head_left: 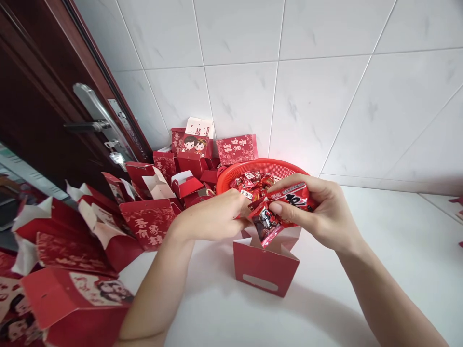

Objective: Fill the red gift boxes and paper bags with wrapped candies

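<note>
My right hand (321, 212) grips several shiny red snack packets (265, 221), thumb pressed across them. They are just above an open red paper gift box (265, 265), which stands upright on the white table. Close beside the packets, my left hand (226, 214) is closed, with the wrist bent. Its fingertips are turned away, and I cannot make out what they hold. Behind both hands is a red plastic basket (231, 172) with small wrapped sweets (249, 179) in it.
Many red gift boxes (148, 221) with printed characters and cartoon couples crowd the left side and back of the white table (390, 260). A tiled wall (325, 96) rises behind. At the left is a dark door (43, 72) with a metal handle and keys.
</note>
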Motion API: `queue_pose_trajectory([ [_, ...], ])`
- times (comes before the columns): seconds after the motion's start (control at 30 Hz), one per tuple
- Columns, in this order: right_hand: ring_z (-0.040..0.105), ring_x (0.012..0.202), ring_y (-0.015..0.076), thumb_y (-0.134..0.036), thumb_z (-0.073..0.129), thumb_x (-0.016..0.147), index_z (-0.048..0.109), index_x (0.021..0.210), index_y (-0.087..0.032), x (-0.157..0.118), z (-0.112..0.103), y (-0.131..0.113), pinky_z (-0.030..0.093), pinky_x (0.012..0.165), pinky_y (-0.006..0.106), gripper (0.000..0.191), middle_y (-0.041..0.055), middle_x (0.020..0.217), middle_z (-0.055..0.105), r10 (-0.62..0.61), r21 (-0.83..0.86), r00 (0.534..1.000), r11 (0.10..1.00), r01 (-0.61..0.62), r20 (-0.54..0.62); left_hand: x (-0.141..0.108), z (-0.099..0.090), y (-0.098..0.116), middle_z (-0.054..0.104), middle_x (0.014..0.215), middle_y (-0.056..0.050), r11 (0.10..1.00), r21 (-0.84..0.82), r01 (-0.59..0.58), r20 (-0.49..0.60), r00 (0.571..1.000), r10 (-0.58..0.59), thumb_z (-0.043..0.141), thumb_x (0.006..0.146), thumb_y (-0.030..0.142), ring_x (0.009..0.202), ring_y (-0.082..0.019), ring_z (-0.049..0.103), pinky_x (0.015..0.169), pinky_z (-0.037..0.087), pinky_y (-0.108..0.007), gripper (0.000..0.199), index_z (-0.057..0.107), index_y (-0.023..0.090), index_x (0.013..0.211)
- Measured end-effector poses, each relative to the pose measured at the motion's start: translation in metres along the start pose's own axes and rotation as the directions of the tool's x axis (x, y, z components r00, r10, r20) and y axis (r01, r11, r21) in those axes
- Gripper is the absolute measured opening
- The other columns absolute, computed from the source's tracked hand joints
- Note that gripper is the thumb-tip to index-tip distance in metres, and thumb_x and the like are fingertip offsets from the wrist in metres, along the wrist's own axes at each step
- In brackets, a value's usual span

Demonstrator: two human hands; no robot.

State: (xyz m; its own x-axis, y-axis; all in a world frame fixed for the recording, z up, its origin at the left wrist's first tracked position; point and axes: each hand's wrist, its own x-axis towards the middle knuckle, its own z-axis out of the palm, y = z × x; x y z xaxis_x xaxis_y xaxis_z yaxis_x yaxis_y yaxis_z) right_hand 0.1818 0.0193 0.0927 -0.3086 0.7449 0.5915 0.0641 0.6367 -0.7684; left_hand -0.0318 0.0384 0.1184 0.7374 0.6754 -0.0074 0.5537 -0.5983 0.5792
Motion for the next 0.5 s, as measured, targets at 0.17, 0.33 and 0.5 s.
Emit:
queue_pose_trajectory([
  [0.17, 0.068, 0.069, 0.0132, -0.012, 0.063, 0.093, 0.070, 0.102, -0.020, -0.0053, 0.0012, 0.0000, 0.052, 0.061, 0.023, 0.013, 0.0017, 0.081, 0.075, -0.313, -0.261, 0.931, 0.898, 0.354, 0.186, 0.0077, 0.0000, -0.0007, 0.050, 0.060, 0.006, 0.991, -0.128, -0.037, 0.044, 0.998, 0.043, 0.058, 0.070, 0.010, 0.058, -0.008, 0.042, 0.052, 0.034, -0.019, 0.007, 0.057, 0.016, 0.066],
  [0.33, 0.064, 0.066, 0.0123, -0.008, 0.056, 0.095, 0.067, 0.104, -0.019, -0.0069, 0.0015, -0.0008, 0.048, 0.061, 0.024, 0.018, 0.0016, 0.078, 0.072, -0.383, -0.386, 0.878, 0.793, 0.472, 0.287, 0.0066, -0.0030, -0.0044, 0.057, 0.067, 0.005, 0.995, -0.101, -0.017, 0.107, 0.994, 0.028, 0.073, 0.069, 0.020, 0.061, -0.010, 0.048, 0.055, 0.036, -0.020, 0.013, 0.068, 0.016, 0.080],
  [0.5, 0.064, 0.067, 0.0112, -0.008, 0.056, 0.095, 0.066, 0.102, -0.020, -0.0067, 0.0017, -0.0004, 0.044, 0.059, 0.022, 0.017, 0.0010, 0.080, 0.073, -0.344, -0.415, 0.875, 0.780, 0.468, 0.340, 0.0030, -0.0070, -0.0073, 0.065, 0.079, 0.004, 0.997, -0.071, -0.011, 0.145, 0.989, 0.021, 0.078, 0.070, 0.026, 0.067, -0.012, 0.053, 0.059, 0.038, -0.022, 0.026, 0.073, 0.018, 0.094],
])
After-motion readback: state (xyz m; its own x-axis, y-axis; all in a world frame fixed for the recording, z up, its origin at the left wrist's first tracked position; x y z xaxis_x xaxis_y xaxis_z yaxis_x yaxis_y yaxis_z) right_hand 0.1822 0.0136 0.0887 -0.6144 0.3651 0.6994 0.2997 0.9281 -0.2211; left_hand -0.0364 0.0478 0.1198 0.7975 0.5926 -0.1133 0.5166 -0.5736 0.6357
